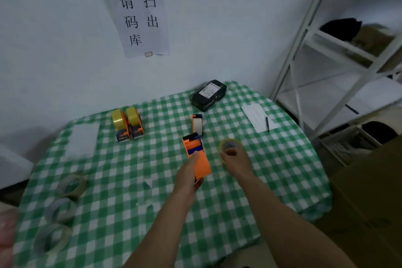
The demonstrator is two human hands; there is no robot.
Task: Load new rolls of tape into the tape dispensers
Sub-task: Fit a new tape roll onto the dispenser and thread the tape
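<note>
Orange dispenser in left hand, tape roll in right hand

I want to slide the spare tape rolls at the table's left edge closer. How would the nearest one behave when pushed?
The nearest spare roll seems to lie flat on the checked cloth, so it would probably slide rather than roll off. As a wound ring it likely stays stiff when gripped. The cloth might bunch ahead of it.
</note>
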